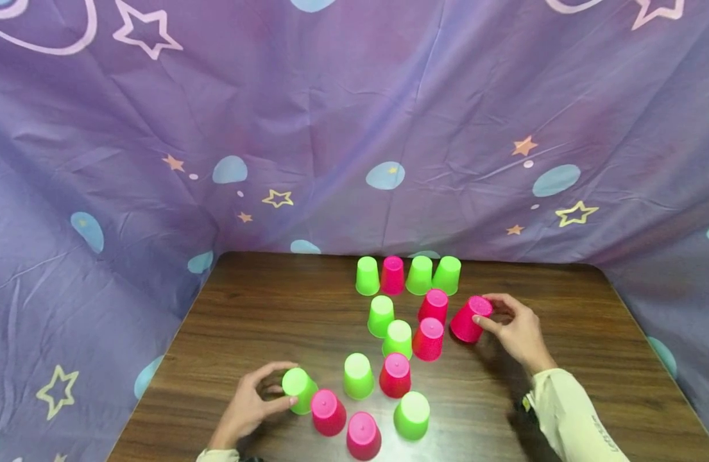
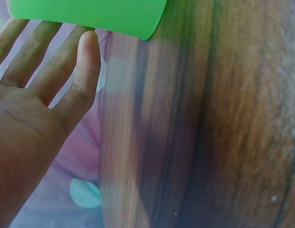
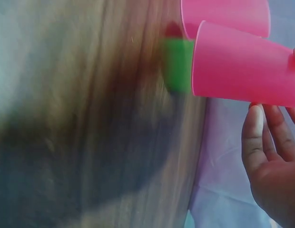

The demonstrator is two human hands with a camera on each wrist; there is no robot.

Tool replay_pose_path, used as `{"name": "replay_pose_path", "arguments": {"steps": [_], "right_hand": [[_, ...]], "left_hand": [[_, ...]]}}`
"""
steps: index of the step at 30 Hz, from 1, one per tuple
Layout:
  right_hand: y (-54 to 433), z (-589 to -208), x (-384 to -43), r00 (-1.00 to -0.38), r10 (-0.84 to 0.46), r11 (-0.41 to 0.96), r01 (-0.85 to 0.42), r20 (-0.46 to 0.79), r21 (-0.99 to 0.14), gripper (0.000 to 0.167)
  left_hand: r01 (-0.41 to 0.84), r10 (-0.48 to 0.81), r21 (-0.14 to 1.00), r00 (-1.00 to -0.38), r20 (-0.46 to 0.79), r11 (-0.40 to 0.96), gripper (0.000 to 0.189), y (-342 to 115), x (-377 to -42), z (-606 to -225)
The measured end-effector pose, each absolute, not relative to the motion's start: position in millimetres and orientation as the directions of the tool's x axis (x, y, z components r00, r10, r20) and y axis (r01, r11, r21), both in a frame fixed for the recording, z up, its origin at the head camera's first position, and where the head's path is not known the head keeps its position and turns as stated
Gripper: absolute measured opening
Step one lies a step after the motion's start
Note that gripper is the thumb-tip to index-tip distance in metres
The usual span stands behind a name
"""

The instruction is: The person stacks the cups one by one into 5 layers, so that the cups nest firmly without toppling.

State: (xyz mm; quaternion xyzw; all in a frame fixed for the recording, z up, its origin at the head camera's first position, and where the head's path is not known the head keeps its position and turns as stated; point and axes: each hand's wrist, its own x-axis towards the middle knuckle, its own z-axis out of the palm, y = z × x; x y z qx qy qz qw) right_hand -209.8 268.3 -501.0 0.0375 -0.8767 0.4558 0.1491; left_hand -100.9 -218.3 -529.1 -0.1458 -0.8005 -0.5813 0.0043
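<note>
In the head view, the left hand point(image 1: 247, 403) grips a green cup point(image 1: 298, 389) beside a pink cup point(image 1: 328, 412) on the near part of the surface point(image 1: 256, 301). The right hand point(image 1: 517, 328) holds a tilted pink cup, the right-hand one point(image 1: 468, 321), right of the other upside-down cups.

In the left wrist view, the fingers meet the green cup near its rim; most of it is cut off, so firmness is hard to judge.

In the right wrist view, fingers pinch the pink cup, apparently raised. The step seems to be positioning cups; next calls for levelling this one clear of its neighbours.
</note>
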Motion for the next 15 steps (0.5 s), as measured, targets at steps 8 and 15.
{"name": "replay_pose_path", "arguments": {"steps": [8, 15], "right_hand": [[277.8, -506.3, -238.0, -0.95, 0.062, 0.65, -0.194, 0.306, -0.735, 0.043], [280.4, -508.6, -258.9, -0.952, 0.134, 0.688, -0.11, 0.274, -0.717, 0.046]], "left_hand": [[0.211, 0.202, 0.93, -0.967, 0.154, 0.301, 0.05, -217.3, -100.3, -526.1], [0.204, 0.18, 0.932, -0.971, 0.155, 0.299, 0.051, -218.2, -98.6, -523.6]]}}
